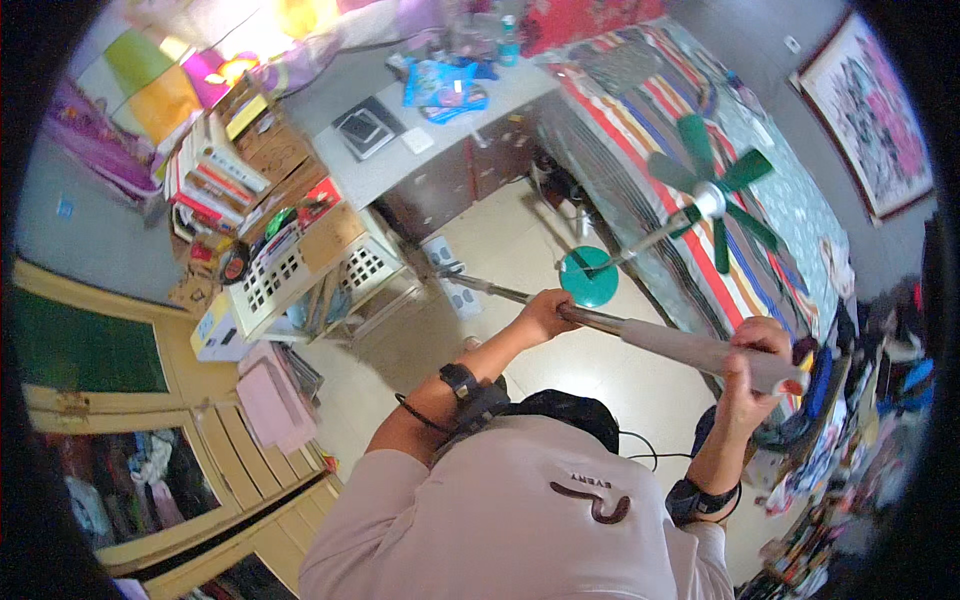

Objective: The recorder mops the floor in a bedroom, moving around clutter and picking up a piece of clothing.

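A long metal pole (600,320) with a thick grey foam sleeve (680,348) lies slantwise across the space in front of me. My left hand (548,316) is wrapped round the bare metal near its middle. Toward the sleeved end, my right hand (755,372) grips the foam, with fingers over the top and thumb on the near side. The pole's thinner end points to the far left, above the floor. Just beyond the pole stands a fan with green blades (745,170), a pale stem and a round green base (589,277).
A bed with a striped cover (640,120) fills the far right. A grey desk (330,145) holds blue packages (440,85). Left are a white perforated rack (275,285), books (215,175) and a wooden cabinet (185,375). Clothes (850,430) are heaped at right.
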{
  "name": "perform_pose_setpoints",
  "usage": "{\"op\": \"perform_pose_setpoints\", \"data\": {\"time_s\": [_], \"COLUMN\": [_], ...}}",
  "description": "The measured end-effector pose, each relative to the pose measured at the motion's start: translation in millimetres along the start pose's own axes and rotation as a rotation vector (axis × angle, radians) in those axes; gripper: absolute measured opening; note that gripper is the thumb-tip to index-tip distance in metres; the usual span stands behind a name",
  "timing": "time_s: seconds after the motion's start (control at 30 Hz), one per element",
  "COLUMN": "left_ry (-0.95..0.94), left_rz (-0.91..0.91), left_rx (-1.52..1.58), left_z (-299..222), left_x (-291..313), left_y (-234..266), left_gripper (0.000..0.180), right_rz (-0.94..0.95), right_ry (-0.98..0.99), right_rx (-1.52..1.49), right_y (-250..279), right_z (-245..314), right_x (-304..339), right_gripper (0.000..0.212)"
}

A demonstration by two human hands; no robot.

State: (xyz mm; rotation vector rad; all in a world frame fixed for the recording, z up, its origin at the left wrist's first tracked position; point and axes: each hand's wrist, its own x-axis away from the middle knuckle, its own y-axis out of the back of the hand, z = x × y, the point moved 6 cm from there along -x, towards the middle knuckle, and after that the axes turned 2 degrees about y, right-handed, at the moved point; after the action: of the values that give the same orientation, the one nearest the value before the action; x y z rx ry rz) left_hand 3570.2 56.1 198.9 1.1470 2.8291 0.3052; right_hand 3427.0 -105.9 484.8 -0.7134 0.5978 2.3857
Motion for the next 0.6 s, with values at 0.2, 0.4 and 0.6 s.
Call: {"op": "perform_pose_setpoints", "data": {"time_s": [0.2, 0.4, 0.6], "left_ry": [-0.236, -0.287, -0.023], "left_rz": [-0.287, -0.321, 0.094], "left_rx": [-0.059, -0.191, -0.359], "left_z": [-38, -37, -11], "left_x": [45, 71, 79], "left_y": [-71, -124, -175], "left_gripper": [0.037, 0.034, 0.026], "right_rz": [0.16, 0.274, -0.029], "right_ry": [0.115, 0.103, 0.118], "right_rx": [0.054, -0.016, 0.057], "right_y": [81, 124, 179], "right_z": [28, 44, 60], "right_x": [64, 104, 145], "right_gripper": [0.024, 0.031, 0.027]}}
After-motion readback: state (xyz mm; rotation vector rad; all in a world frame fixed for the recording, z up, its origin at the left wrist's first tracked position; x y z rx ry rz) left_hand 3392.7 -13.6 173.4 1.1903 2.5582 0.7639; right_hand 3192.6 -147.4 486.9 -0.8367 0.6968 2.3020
